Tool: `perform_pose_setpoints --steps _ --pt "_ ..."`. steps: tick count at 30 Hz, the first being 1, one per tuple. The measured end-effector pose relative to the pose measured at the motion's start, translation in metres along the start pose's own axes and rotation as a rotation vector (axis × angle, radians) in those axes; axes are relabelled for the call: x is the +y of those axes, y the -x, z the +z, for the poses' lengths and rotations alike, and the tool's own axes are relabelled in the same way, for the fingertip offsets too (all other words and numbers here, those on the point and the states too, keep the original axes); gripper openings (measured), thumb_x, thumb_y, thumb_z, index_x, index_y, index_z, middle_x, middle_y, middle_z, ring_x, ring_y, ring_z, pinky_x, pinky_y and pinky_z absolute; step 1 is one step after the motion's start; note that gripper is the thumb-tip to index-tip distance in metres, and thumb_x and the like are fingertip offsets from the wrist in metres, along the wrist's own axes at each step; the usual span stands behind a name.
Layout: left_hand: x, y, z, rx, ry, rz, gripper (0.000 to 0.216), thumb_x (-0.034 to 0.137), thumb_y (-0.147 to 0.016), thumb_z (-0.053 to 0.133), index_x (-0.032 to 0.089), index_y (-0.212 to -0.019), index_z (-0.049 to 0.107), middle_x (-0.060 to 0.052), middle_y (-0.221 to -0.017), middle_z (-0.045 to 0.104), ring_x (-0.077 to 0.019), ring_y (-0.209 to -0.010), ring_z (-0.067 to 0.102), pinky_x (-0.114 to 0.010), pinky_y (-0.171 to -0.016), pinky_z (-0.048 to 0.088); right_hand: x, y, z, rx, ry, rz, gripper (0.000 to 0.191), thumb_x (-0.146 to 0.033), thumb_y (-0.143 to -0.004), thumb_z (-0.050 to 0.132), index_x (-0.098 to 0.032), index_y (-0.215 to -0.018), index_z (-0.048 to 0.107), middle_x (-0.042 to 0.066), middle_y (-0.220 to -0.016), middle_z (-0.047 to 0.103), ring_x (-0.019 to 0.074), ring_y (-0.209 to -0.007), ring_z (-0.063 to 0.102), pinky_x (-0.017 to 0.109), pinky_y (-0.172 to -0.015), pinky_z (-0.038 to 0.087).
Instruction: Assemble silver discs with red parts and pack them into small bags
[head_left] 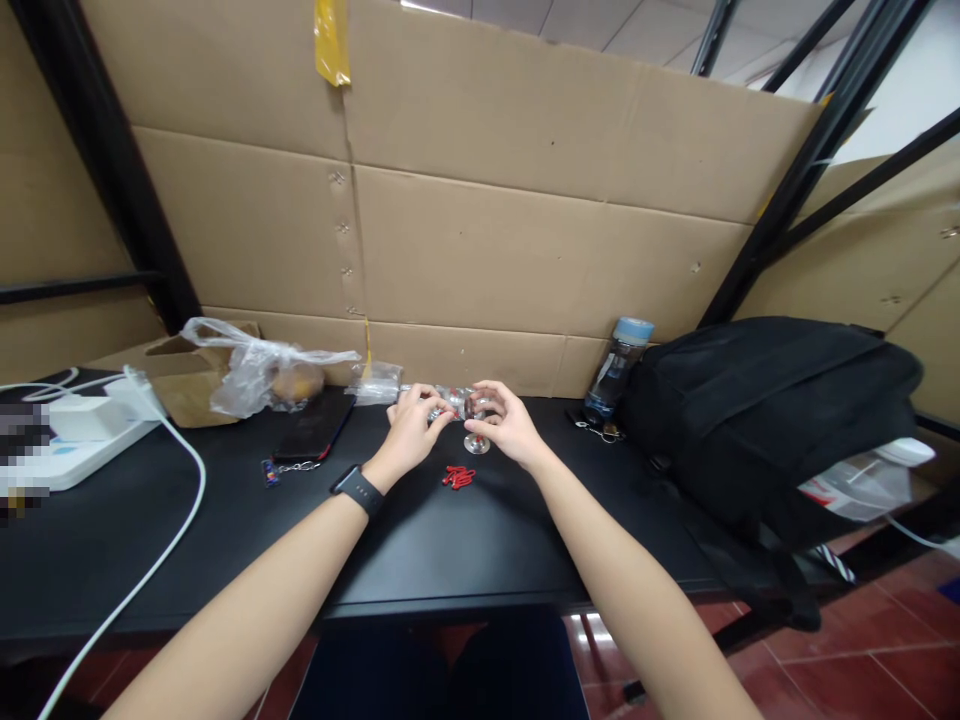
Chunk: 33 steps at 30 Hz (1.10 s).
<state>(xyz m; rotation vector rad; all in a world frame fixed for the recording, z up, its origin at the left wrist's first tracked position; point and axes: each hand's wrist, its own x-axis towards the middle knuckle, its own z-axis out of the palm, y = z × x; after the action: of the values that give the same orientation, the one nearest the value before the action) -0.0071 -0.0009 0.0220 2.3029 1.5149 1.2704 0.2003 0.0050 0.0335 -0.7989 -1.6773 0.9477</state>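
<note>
My left hand [412, 430], a dark watch on its wrist, is closed in a pinch at the back of the black table. What its fingertips grip is too small to make out; a bit of red and silver shows there. Facing it, my right hand [504, 425] curls its fingers around a clear round piece. Just below its fingers a clear, shallow round piece [477, 443] rests on the table. A small heap of red cords [458, 477] lies nearer to me. Behind my hands are clear plastic wrappings [452, 398], partly hidden by my fingers.
At left are a phone [313, 428] with a keychain, a knotted plastic bag [274, 372], a cardboard box [196, 380] and a white power strip [97, 450] with cables. A water bottle [616, 372] and a black backpack [772, 420] stand at right. Cardboard panels [480, 240] wall the back.
</note>
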Motion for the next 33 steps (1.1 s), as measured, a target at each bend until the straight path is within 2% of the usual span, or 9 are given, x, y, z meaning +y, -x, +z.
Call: perform_pose_setpoints --steps 7,14,23,33 --pt "0.003 -0.001 0.001 0.027 0.146 0.007 0.014 0.035 -0.094 0.059 0.026 -0.097 0.069 -0.005 -0.116 0.057 -0.0244 -0.117 0.054 -0.041 -0.098 0.043 -0.005 0.006 0.018 -0.013 -0.146 0.014 0.062 -0.029 -0.065 0.086 -0.027 -0.120 0.056 0.006 -0.118 0.064 0.0181 -0.100 0.067 0.037 -0.094 0.056" --pt "0.005 0.000 -0.001 0.035 0.116 0.049 0.013 0.034 -0.093 0.060 0.025 -0.095 0.070 -0.005 -0.116 0.057 -0.0245 -0.117 0.054 -0.043 -0.103 0.039 -0.002 0.006 0.017 -0.013 -0.221 0.044 0.063 -0.027 -0.064 0.088 -0.028 -0.119 0.057 0.005 -0.119 0.063 0.0189 -0.100 0.068 0.039 -0.098 0.055" --pt "0.014 0.003 -0.009 0.069 -0.011 0.121 0.015 0.034 -0.095 0.059 0.026 -0.096 0.071 -0.006 -0.117 0.057 -0.0258 -0.115 0.050 -0.044 -0.098 0.036 0.000 0.006 0.018 -0.042 -0.353 0.076 0.066 -0.025 -0.062 0.090 -0.028 -0.120 0.058 0.005 -0.124 0.061 0.0179 -0.098 0.068 0.039 -0.097 0.055" --pt "0.017 0.005 -0.009 0.094 -0.078 0.147 0.011 0.031 -0.092 0.062 0.026 -0.093 0.071 -0.007 -0.118 0.056 -0.0272 -0.117 0.048 -0.045 -0.098 0.035 0.000 0.007 0.021 -0.022 -0.279 0.064 0.061 -0.027 -0.062 0.090 -0.026 -0.115 0.060 0.005 -0.122 0.063 0.0186 -0.101 0.069 0.038 -0.098 0.054"
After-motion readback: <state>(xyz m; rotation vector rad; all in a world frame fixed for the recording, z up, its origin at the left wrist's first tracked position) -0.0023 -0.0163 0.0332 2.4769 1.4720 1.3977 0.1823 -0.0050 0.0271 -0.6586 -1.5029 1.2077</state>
